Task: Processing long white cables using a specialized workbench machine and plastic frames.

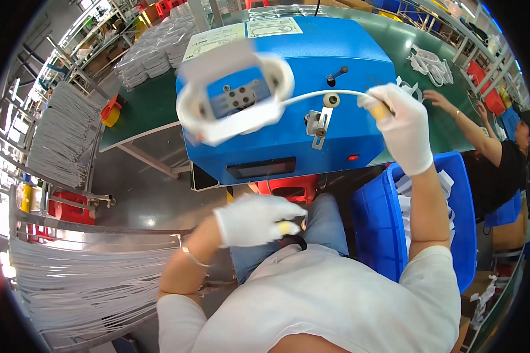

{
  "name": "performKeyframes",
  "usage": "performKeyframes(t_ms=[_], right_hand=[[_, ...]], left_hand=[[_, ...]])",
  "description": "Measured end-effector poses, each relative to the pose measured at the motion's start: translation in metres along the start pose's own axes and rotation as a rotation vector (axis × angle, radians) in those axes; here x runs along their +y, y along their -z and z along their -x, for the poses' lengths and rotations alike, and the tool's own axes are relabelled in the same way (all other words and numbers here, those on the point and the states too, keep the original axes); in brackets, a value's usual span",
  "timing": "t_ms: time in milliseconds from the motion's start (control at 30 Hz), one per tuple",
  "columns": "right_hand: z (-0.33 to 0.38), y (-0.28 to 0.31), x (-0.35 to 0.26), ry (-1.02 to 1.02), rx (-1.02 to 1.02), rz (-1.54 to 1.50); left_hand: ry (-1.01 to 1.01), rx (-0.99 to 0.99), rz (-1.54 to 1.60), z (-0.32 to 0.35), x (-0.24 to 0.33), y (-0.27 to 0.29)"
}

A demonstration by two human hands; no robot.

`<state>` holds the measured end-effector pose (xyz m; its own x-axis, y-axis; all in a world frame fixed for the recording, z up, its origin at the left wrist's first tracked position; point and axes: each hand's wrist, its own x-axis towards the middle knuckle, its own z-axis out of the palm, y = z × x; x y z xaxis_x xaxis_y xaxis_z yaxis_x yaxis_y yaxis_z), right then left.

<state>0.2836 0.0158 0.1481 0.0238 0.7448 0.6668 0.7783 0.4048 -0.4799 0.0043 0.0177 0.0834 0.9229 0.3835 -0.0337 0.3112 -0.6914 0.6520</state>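
Observation:
My right hand (401, 126), in a white glove with a yellow-covered fingertip, is closed on a white cable (324, 92). From there the cable runs left past a small roller to a white coil (229, 109), blurred by motion, on the front of a blue machine (341, 56). Beneath the machine, my left hand (259, 220) hovers over my lap in a white glove. Its fingers point right, apart from the yellow-tipped thumb, and I see nothing held in them.
On my right stands a blue bin (374, 215) with white pieces inside. A rack of white cables (88, 288) is at lower left, another (65, 135) behind it. Stacked clear trays (159, 50) lie on the green table (136, 117). A co-worker (489, 153) reaches in from the right.

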Motion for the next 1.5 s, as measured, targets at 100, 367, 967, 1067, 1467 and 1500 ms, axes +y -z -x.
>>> performKeyframes(t_ms=[100,367,967,1067,1467,1500], right_hand=[[-0.023,0.001,0.009,0.256,0.004,0.175],[-0.132,-0.019,0.013,0.718,0.034,0.398],[-0.101,-0.041,-0.082,0.767,-0.013,0.146],[-0.087,-0.046,-0.086,0.818,-0.072,0.283],[-0.088,-0.069,-0.085,0.719,-0.226,0.5],[-0.089,-0.071,-0.085,0.739,-0.192,0.514]], left_hand=[[0.011,-0.032,0.025,0.033,0.018,0.072],[-0.118,0.646,-0.228,0.001,0.046,0.199],[0.106,0.348,-0.402,0.018,0.006,0.224],[0.142,0.415,-0.418,0.028,0.007,0.216],[0.239,0.694,-0.805,0.012,0.015,0.169],[0.176,0.741,-0.81,0.007,0.012,0.163]])
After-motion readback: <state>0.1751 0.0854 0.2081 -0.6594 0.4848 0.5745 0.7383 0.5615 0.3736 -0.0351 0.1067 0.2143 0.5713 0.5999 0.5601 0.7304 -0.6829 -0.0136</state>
